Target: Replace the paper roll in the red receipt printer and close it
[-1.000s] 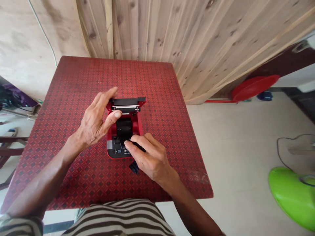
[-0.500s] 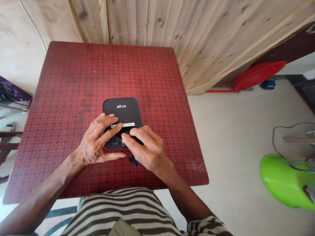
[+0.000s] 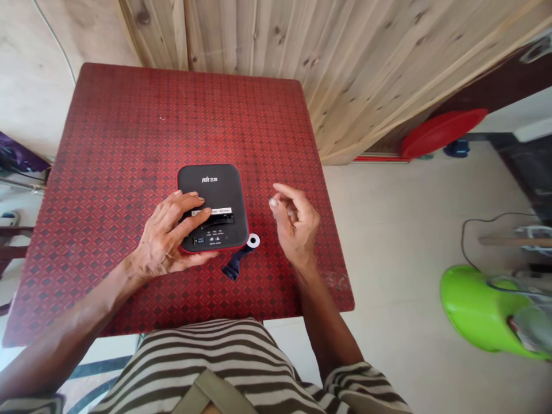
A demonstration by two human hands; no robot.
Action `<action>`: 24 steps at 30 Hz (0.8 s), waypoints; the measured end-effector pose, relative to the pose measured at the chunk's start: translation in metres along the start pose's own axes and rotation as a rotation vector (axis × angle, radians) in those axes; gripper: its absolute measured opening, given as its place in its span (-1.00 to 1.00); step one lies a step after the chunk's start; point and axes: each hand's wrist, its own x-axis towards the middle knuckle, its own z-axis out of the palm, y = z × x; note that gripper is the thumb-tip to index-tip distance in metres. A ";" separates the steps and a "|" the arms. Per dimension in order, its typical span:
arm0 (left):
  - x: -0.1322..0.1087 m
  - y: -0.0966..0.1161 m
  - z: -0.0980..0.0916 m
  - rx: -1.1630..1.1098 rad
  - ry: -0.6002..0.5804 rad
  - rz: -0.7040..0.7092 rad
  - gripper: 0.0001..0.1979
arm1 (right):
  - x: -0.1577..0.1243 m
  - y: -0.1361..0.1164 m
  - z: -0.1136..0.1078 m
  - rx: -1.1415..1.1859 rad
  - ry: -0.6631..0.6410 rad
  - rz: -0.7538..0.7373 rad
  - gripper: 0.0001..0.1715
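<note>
Here, your left hand (image 3: 170,238) lies flat, fingers spread, on the closed black-and-red device (image 3: 213,207) mid-table (image 3: 107,144), apparently pinning it steady. Your right hand (image 3: 295,224) hovers beside it, fingertips loosely pinched and empty, near a small white ring (image 3: 253,241).

Small black and red device (image 3: 213,207), lid shut: white lettering on the lid and the labels by its front buttons too small to read; its near left corner is covered by the left hand (image 3: 166,241). Dark blue object (image 3: 235,265) just in front of the device, partly tucked under it, kind unclear. Right hand (image 3: 295,227), right of the device: whether the curled fingertips pinch anything cannot be told. Green plastic item (image 3: 487,310), far right of the device, cut off by the picture edge and blurred.
</note>
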 end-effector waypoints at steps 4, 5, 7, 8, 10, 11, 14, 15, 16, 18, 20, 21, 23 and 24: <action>-0.002 0.004 -0.003 -0.017 -0.033 -0.027 -0.18 | -0.004 0.033 0.013 0.111 -0.058 0.176 -0.56; -0.005 0.007 -0.004 -0.016 -0.027 -0.049 -0.18 | -0.004 0.038 0.016 0.136 -0.089 0.211 -0.54; -0.012 0.013 -0.004 0.002 0.023 -0.113 -0.14 | -0.005 0.044 0.020 0.142 -0.144 0.241 -0.53; -0.017 0.016 -0.003 0.018 0.063 -0.148 -0.13 | -0.005 0.045 0.021 0.124 -0.162 0.239 -0.54; -0.029 0.022 0.000 0.060 0.141 -0.194 -0.15 | -0.004 0.044 0.023 0.080 -0.169 0.223 -0.58; -0.034 0.024 0.001 0.087 0.168 -0.203 -0.19 | -0.004 0.044 0.023 0.064 -0.168 0.213 -0.60; -0.047 0.025 0.006 0.144 0.194 -0.191 -0.25 | -0.003 0.043 0.025 0.041 -0.169 0.186 -0.66; -0.050 0.024 0.008 0.153 0.197 -0.183 -0.25 | -0.003 0.043 0.026 0.036 -0.169 0.182 -0.68; -0.051 0.023 0.009 0.156 0.200 -0.182 -0.25 | -0.002 0.043 0.026 0.031 -0.169 0.181 -0.69; -0.052 0.022 0.011 0.154 0.212 -0.190 -0.23 | -0.002 0.044 0.027 0.025 -0.170 0.184 -0.70; -0.052 0.022 0.011 0.155 0.229 -0.202 -0.21 | -0.002 0.045 0.027 0.033 -0.170 0.182 -0.71; -0.051 0.022 0.011 0.156 0.234 -0.205 -0.20 | -0.002 0.045 0.027 0.038 -0.169 0.180 -0.71; -0.050 0.023 0.011 0.146 0.240 -0.199 -0.19 | -0.002 0.044 0.027 0.041 -0.166 0.183 -0.72; -0.049 0.023 0.011 0.134 0.241 -0.197 -0.20 | -0.002 0.044 0.027 0.038 -0.166 0.189 -0.72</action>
